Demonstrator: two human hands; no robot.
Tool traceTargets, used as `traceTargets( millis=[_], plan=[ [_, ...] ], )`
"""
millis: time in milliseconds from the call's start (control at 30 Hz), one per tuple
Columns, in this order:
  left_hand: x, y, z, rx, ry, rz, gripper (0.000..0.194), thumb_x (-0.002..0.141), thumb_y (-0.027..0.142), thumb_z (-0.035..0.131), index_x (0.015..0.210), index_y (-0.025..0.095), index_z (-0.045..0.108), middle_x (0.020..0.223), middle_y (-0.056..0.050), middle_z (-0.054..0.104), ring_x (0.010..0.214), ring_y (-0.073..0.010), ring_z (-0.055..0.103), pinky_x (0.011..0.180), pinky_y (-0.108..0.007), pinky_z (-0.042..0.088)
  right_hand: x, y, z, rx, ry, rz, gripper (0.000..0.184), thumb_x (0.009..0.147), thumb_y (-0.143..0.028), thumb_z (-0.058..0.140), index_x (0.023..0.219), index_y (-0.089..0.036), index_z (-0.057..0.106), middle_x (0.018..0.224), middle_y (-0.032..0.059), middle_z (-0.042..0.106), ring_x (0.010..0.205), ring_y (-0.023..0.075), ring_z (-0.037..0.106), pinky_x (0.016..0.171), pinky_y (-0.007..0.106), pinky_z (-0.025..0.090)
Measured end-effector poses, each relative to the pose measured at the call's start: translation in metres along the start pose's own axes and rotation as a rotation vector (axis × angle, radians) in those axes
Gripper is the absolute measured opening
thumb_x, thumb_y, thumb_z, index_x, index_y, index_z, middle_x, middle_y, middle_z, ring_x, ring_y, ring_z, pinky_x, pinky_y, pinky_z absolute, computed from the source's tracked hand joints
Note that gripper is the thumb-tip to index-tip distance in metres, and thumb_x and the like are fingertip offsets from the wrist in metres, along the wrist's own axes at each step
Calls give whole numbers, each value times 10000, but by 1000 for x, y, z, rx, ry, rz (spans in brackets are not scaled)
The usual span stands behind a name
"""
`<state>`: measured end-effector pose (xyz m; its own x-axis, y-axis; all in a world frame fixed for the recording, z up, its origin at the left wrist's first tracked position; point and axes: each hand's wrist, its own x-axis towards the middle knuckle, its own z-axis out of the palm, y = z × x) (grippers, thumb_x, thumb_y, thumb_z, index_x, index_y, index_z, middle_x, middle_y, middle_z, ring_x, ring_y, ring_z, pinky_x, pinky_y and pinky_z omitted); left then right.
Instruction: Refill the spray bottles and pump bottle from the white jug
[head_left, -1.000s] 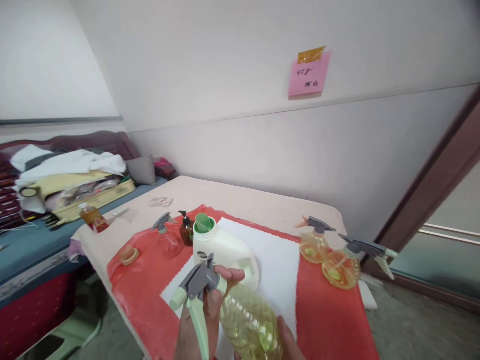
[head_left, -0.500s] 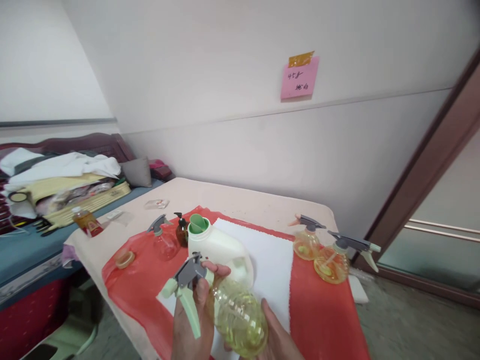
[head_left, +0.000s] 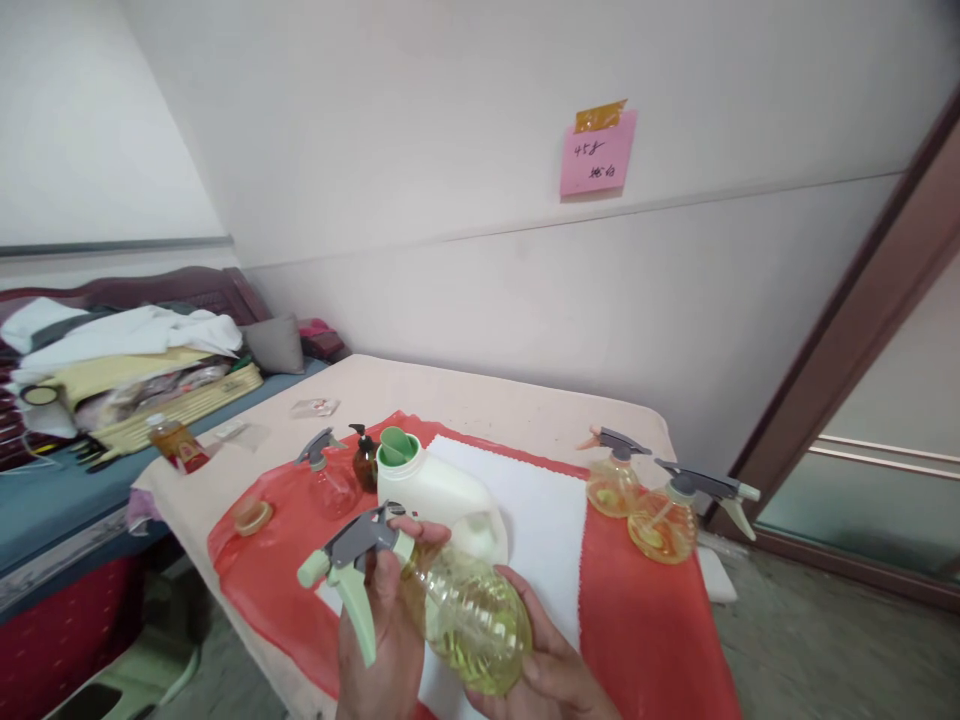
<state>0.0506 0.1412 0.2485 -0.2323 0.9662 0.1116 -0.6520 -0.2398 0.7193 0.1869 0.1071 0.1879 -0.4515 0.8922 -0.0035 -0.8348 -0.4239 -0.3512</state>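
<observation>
White jug [head_left: 442, 500] blocking middle, pump bottle [head_left: 365, 466] crowding its left; held spray bottle [head_left: 476, 622] obstructing near side; passage opening over white sheet [head_left: 544, 530], between jug and amber spray bottles [head_left: 663, 527]; wall [head_left: 465, 310] bounding far side.

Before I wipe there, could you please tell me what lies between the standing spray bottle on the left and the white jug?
A brown pump bottle stands between the spray bottle and the jug; the head view shows this.

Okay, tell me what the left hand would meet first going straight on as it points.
Probably the white jug, just beyond the left hand, though depth is unclear from this view.
</observation>
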Motion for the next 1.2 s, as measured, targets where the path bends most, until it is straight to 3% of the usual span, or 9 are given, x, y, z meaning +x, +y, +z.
traceTargets(
  millis=[133, 200, 300, 400, 600, 767, 900, 1000, 1200],
  plan=[
    [-2, -1, -1, 49, -29, 4, 234, 805, 421, 666, 919, 218, 686, 895, -54, 680, 917, -229, 664, 907, -418, 516, 4, 1, -5, -21, -43, 242, 725, 723, -731, 559, 1219, -203, 560, 1090, 92, 696, 769, 194, 707, 536, 216, 495],
    [-3, -2, -1, 35, -28, 7, 212, 814, 412, 658, 912, 226, 685, 905, -50, 682, 937, -229, 661, 903, -419, 518, 5, 4, -10, -57, -5, 249, 675, 766, -695, 542, 1206, -183, 562, 945, 72, 721, 626, 146, 689, 472, 171, 448],
    [-2, 1, 0, -2, 1, 31, 231, 785, 438, 683, 893, 233, 684, 946, -51, 690, 958, -237, 657, 878, -409, 530, 2, 7, -15, -132, 66, 61, 553, 774, -513, 655, 1236, -245, 509, 1009, 48, 711, 679, 147, 691, 480, 157, 428],
    [6, 12, 0, -21, 72, 117, 376, 726, 547, 695, 904, 216, 686, 991, -70, 692, 971, -246, 647, 858, -388, 538, 0, 5, -15, -183, 174, 22, 484, 778, -544, 633, 1141, -234, 549, 914, 44, 719, 621, 148, 674, 447, 171, 401],
    [38, 48, -21, -75, 311, 383, 423, 789, 592, 600, 919, 199, 688, 981, -47, 689, 986, -201, 620, 861, -330, 522, 4, -13, -18, -125, 441, -9, 350, 739, -542, 643, 866, -218, 617, 644, -12, 673, 489, 111, 596, 444, 186, 389],
    [49, 47, -42, -46, 509, 334, 335, 837, 520, 588, 818, 196, 673, 775, -10, 679, 767, -125, 616, 660, -205, 492, 5, -33, -17, -155, 452, -110, 372, 690, -555, 667, 858, -224, 639, 635, -2, 672, 480, 131, 570, 441, 230, 394],
    [46, 27, -41, 13, 440, 168, 360, 779, 520, 658, 888, 178, 651, 685, -13, 651, 556, -94, 517, 484, -183, 390, 13, -54, 3, -369, 485, -220, 379, 713, -553, 653, 905, -226, 650, 661, 26, 675, 517, 159, 571, 455, 272, 417],
    [44, 15, -39, 72, 383, 153, 355, 760, 491, 691, 901, 172, 629, 682, -3, 634, 512, -78, 473, 465, -189, 364, 29, -72, 27, -485, 503, -295, 347, 726, -526, 660, 930, -247, 627, 718, 10, 677, 525, 158, 577, 447, 269, 415],
    [49, 13, -45, 79, 394, 131, 308, 763, 456, 699, 849, 177, 601, 691, -5, 640, 509, -82, 471, 474, -201, 375, 63, -104, 70, -791, 428, -379, 317, 769, -500, 640, 972, -262, 589, 929, -22, 636, 609, 112, 594, 481, 238, 418]
  ],
)
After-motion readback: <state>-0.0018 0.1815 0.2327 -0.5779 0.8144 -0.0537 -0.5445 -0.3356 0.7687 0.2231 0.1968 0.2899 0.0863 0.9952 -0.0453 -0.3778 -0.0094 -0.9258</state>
